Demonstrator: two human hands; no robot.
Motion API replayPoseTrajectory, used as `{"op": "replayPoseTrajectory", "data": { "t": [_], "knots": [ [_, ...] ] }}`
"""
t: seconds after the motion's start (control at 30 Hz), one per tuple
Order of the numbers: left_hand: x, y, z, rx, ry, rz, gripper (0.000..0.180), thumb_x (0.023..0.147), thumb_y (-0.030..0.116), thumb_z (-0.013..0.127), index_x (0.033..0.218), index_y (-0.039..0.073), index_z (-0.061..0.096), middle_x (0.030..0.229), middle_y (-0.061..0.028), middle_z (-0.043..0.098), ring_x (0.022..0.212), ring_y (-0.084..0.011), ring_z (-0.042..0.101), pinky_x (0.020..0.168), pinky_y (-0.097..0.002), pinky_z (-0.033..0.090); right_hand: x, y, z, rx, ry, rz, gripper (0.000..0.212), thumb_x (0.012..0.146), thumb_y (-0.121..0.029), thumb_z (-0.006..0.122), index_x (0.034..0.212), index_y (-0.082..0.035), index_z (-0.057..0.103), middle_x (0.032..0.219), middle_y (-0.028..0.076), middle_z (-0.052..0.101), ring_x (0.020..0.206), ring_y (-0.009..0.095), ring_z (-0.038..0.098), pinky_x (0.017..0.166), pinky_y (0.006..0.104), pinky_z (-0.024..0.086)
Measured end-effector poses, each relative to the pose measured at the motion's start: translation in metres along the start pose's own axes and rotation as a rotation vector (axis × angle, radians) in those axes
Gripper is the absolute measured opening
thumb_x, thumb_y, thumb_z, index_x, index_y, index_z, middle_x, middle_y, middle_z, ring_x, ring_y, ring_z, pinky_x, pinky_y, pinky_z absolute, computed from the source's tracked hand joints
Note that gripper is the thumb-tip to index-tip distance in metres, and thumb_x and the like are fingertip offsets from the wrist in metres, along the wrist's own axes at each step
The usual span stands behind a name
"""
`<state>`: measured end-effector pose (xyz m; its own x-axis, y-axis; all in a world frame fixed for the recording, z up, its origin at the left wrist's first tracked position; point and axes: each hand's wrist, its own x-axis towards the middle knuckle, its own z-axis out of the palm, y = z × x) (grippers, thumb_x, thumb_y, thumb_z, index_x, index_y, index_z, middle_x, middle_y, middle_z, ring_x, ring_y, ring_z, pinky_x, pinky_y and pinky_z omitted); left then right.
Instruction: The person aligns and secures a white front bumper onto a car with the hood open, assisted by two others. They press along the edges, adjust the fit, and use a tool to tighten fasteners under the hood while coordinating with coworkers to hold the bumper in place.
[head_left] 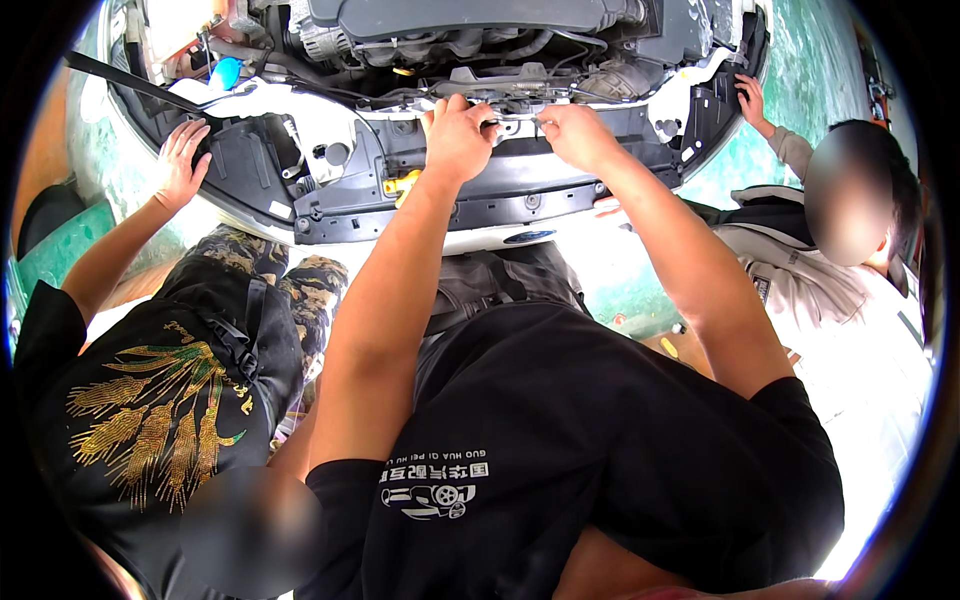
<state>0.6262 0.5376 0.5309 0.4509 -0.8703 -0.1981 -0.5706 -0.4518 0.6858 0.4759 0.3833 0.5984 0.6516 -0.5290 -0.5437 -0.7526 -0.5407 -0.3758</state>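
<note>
Both my hands are at the middle of a car's front crossmember, over the metal latch area (pixel 516 128) of the open engine bay. My left hand (pixel 460 140) is closed, its fingers curled at the left side of the latch. What it grips is hidden behind the fingers. Just across from it, my right hand (pixel 582 138) is pinched around a small shiny metal piece, too small to name. Below the hands lies the black front panel (pixel 560 172). A yellow part (pixel 402 185) shows on that panel beside my left forearm.
A black engine cover (pixel 470 14) sits beyond my hands. On the left are a blue cap (pixel 225 73) and a black rod (pixel 130 80). A co-worker's hand (pixel 183 165) rests on the car's left corner; another person's hand (pixel 752 100) touches the right corner.
</note>
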Motion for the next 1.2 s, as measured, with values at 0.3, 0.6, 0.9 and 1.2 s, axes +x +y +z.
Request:
{"op": "replayPoseTrajectory", "data": {
  "t": [0.3,0.6,0.9,1.2],
  "knots": [
    [0.0,-0.002,0.002,-0.01,0.013,0.002,0.016,0.088,0.032,0.08,0.1,0.02,0.078,0.106,-0.0063,0.062,0.115,-0.0311,0.054,0.104,-0.05,0.034,0.0,-0.006,-0.001,0.02,-0.032,0.021,0.027,0.096,-0.014,0.061,0.117,-0.006,0.076,0.109,0.023,0.074,0.105,0.041,0.071,0.095,0.0485,0.055],
    [-0.001,0.0,0.001,-0.013,0.018,0.004,0.016,0.089,0.032,0.08,0.099,0.02,0.079,0.105,-0.006,0.062,0.114,-0.0312,0.054,0.104,-0.0503,0.034,0.003,-0.001,0.005,0.025,-0.028,0.01,0.027,0.096,-0.013,0.061,0.117,-0.006,0.076,0.111,0.022,0.074,0.106,0.041,0.071,0.097,0.0469,0.055],
    [-0.001,0.0,0.002,-0.021,0.027,0.008,0.016,0.088,0.032,0.08,0.1,0.02,0.079,0.105,-0.0057,0.062,0.113,-0.0304,0.054,0.103,-0.0497,0.034,0.0,0.014,0.02,0.084,-0.015,-0.002,0.024,0.094,-0.013,0.062,0.112,-0.005,0.077,0.105,0.021,0.075,0.101,0.042,0.071,0.092,0.048,0.056],
    [0.0,-0.001,0.001,-0.003,0.021,0.012,0.017,0.089,0.033,0.079,0.101,0.022,0.079,0.105,-0.0053,0.062,0.112,-0.0298,0.054,0.102,-0.0486,0.035,-0.003,0.002,0.005,0.027,0.031,-0.025,0.023,0.096,-0.014,0.063,0.113,-0.006,0.076,0.103,0.022,0.075,0.1,0.042,0.071,0.091,0.0491,0.056]
  ]
}}
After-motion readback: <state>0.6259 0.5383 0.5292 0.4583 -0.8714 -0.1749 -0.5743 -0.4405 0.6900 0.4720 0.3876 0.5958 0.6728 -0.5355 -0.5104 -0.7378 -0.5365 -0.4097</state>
